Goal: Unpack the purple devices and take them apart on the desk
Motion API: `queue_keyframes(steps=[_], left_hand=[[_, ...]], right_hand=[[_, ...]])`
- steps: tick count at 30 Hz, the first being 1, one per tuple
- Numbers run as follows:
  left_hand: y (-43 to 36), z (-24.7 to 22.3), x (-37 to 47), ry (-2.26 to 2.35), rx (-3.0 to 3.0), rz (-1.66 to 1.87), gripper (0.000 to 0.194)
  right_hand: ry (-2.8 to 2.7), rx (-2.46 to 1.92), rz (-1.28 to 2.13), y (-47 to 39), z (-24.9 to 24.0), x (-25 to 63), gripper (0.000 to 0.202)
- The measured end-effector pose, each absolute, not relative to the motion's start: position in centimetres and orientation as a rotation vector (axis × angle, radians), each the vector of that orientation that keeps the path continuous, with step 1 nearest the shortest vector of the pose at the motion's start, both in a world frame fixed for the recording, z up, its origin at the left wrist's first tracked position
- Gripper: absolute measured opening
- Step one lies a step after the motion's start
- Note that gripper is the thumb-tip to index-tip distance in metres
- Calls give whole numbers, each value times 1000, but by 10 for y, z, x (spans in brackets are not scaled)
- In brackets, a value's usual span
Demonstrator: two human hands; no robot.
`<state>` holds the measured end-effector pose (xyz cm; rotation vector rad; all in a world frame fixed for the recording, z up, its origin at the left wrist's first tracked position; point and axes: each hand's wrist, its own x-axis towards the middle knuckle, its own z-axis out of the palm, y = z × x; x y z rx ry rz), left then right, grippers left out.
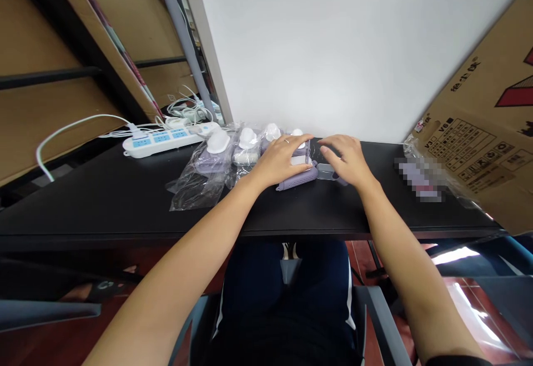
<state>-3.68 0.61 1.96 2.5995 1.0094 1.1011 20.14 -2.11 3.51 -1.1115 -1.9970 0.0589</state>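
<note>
Near the back of the black table, my left hand (280,161) rests on a purple case (297,178) with a white part, its thumb and fingers spread around the case's left and upper side. To the right, my right hand (345,158) has its fingers apart, just beside a small clear piece (325,172) with purple edges; whether it touches that piece I cannot tell. Several purple items with white round tops, among them a left one (218,141) and a middle one (247,138), stand in clear plastic bags left of and behind my left hand.
A white power strip (162,139) with cables lies on the black table (104,194) at the back left. A cardboard box (491,133) leans at the right, beside a blurred purple item (420,180). A white panel (320,49) rises behind the table.
</note>
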Motion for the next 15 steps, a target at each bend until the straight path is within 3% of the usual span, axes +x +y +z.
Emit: queue_keyframes(steps=[9, 15], left_hand=[[4, 22, -37, 929, 2551, 1054, 71], [2, 27, -39, 859, 2312, 1049, 60]], right_hand=[[-2092, -1151, 256, -25, 29, 187, 37], [-2125, -1174, 265, -24, 27, 188, 39]])
